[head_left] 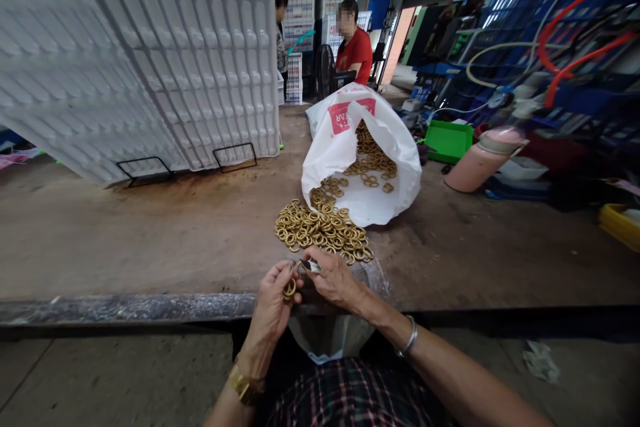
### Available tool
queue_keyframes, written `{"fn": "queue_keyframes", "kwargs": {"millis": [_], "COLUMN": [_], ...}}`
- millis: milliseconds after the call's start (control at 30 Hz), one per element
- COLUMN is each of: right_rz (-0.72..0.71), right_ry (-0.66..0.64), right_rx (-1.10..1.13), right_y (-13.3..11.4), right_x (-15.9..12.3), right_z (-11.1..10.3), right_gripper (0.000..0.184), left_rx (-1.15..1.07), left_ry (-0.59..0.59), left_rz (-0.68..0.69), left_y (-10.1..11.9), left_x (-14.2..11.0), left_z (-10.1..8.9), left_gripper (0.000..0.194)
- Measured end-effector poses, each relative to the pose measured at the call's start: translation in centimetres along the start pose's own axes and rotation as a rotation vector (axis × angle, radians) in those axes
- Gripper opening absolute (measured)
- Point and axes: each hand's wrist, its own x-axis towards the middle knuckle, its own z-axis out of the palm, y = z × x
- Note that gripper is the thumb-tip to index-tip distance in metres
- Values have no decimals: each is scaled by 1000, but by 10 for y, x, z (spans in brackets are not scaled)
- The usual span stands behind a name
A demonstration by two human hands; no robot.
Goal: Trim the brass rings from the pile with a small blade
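Observation:
My left hand (274, 290) is closed on a few brass-coloured rings (290, 289), its thumb and fingertips pinched together at the top. Close beside it, almost touching, my right hand (334, 278) grips a small tool (312, 266) with a dark tip and a pale body; its exact kind is too small to tell. One ring appears to stand between the tool's tip and my left fingertips. Just beyond both hands lies a heap of loose brass rings (320, 230) on the wooden table (210, 240). It spills from the mouth of a white sack (327, 160) lying on its side, with more rings inside.
Tall white ribbed panels (200, 47) stand at the left on black wire stands (235, 157). To the right are a green tray (449, 141), a pink bottle (473, 165) and a yellow container (620, 227). A fan (326, 70) and two people are beyond the table.

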Motion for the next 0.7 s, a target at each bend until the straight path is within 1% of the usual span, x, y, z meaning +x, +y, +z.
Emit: {"fn": "queue_keyframes", "kwargs": {"millis": [133,233,300,367,433,500,567,633,700], "right_rz": [-9,30,90,171,270,389,488,495,468], "right_ry": [-9,-2,6,4,-24,-78,-121,-105,-65], "right_rx": [31,127,212,322,478,632,720,759,744], "right_y": [-1,-3,-5,-7,-6,-2,2,5,6], "right_x": [-2,0,2,4,4,4,3,3,5], "right_z": [0,1,2,3,6,9,13,15,16], "right_gripper": [15,10,10,15,22,29,33,27,21], "left_rx": [173,261,345,453,544,596,603,581,553], "left_ry": [-40,-18,18,55,76,81,74,62,47], "left_rz": [43,63,113,167,210,234,227,185,135], "left_y": [-7,-11,-12,-13,-13,-14,-15,-16,-18], "left_x": [-1,0,1,3,5,6,7,7,8], "left_z": [2,0,0,0,1,3,4,5,4], "left_gripper": [33,35,37,40,42,43,44,47,50]}}
